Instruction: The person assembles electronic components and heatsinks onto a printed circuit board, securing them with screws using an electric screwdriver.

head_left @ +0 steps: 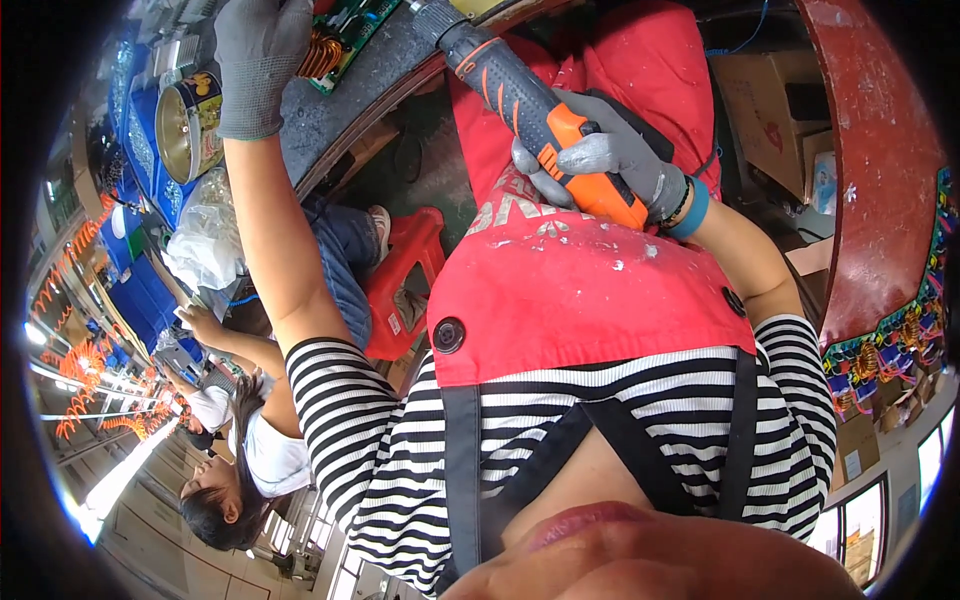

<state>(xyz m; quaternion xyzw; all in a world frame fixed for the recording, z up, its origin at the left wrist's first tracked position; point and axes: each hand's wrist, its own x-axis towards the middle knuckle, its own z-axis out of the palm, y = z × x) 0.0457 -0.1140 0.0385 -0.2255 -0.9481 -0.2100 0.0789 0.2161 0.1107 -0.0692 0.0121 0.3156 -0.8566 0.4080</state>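
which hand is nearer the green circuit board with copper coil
Left: the grey-gloved left hand is beside the board; the grey-gloved right hand is farther right, holding an orange-black drill.

pale-spotted red apron [580,290] with black buttons [449,335], dark straps [462,450]; short-sleeved, black-and-white striped shirt [680,400]; grey knit-cuffed gloves [258,60]; teal wristband [692,210].

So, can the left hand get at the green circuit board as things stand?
Probably yes: the gloved left hand is close beside the green circuit board, with only a copper-coloured coil apparently between them, though its fingers are partly cropped.
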